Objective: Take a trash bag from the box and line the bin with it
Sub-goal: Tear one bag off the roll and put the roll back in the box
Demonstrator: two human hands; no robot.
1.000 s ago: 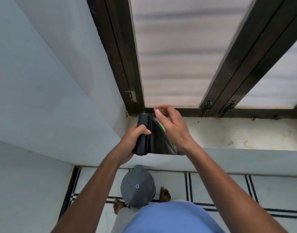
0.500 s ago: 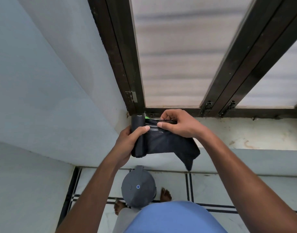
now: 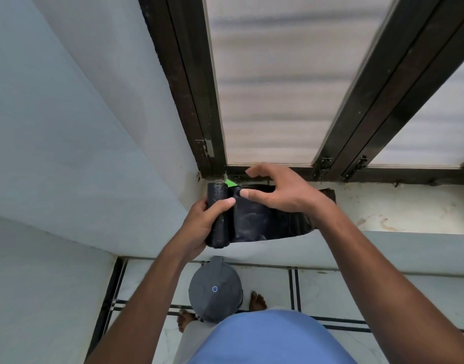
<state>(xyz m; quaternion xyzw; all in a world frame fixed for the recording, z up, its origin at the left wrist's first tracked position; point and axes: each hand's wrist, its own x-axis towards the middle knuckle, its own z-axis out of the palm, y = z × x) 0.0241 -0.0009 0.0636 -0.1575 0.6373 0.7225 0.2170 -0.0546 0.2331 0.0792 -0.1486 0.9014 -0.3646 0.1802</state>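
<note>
My left hand (image 3: 199, 222) grips a black roll of trash bags (image 3: 218, 214) held upright over the window ledge. A flat black length of bag (image 3: 267, 222) is unrolled from it to the right, passing under my right hand (image 3: 281, 191). The right thumb presses on the unrolled bag near the roll, and the fingers are spread above it. A green scrap of label (image 3: 229, 183) shows at the roll's top. The grey bin (image 3: 215, 290) with its lid down stands on the floor below, between my feet. No box is visible.
A stained white window ledge (image 3: 399, 208) runs to the right under dark-framed frosted windows (image 3: 278, 80). Pale blue walls (image 3: 68, 127) close in on the left. Tiled floor (image 3: 330, 292) with dark lines lies below, and my blue shirt fills the bottom.
The bag has been unrolled further to the right and lies flatter. My right hand went from pinching the bag's top edge to spreading its fingers over it. My left hand kept holding the roll.
</note>
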